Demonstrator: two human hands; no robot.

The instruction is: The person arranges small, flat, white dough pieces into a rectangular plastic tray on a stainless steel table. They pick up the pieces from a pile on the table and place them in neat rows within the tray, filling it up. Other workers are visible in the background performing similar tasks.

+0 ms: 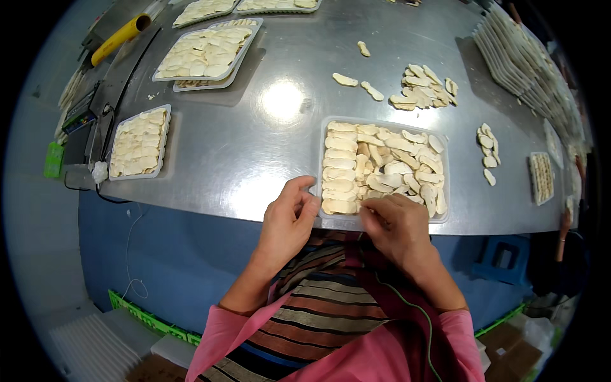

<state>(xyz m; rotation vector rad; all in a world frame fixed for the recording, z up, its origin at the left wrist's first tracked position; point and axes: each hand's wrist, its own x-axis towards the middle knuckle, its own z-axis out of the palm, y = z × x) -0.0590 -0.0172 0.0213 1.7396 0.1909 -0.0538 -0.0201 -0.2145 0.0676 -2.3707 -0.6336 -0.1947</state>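
In front of me lies a clear plastic tray [446, 143] filled with dried mushroom slices. Along its left side the pale slices [340, 164] are stacked in a neat overlapping column. Looser slices [391, 179] lie at various angles over the middle and right. My left hand [289, 219] is by the tray's left rim, thumb and forefinger apart, nothing seen between them. Over the near edge reaches my right hand [401, 229], its fingertips bent down at the slices beside the column's lower end. Its fingers hide whether a slice is pinched there.
Loose slices lie in a heap [425, 88] beyond the tray and a small cluster [488, 148] to its right. Filled trays [203, 55] are stacked back left; another tray [141, 143] lies near left. Stacked empty trays [515, 62] lean at right. A blue stool [503, 260] stands below.
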